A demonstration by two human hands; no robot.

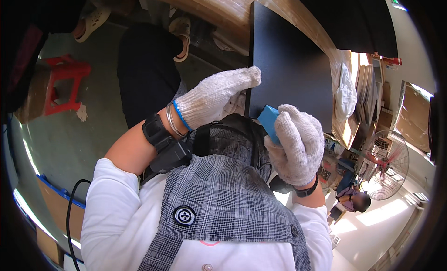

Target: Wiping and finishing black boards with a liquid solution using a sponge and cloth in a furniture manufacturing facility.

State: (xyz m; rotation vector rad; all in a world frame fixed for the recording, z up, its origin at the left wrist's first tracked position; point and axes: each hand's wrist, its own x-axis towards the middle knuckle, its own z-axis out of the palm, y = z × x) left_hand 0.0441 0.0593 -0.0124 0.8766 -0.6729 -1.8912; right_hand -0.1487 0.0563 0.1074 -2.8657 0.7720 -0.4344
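A flat black panel [293, 66] lies in front of me with its left edge toward my left hand. My left hand [216, 94], in a white knitted glove with a blue cuff, is closed at this edge; one fingertip reaches over it and the lower fingers are partly hidden. In my right hand [298, 145], also gloved, is a small blue block [268, 122] with a dark end, pinched between thumb and fingers. The block is at the panel's near left corner; whether it touches the panel I cannot tell.
A plastic-wrapped surface [219, 5] runs along the far side, with another black panel [358, 19] at upper right. Beyond stand a white plastic bag [344, 91], stacked boards [365, 89] and a large fan [384, 164]. A red stool [65, 84] and another person's shoe [95, 24] are left.
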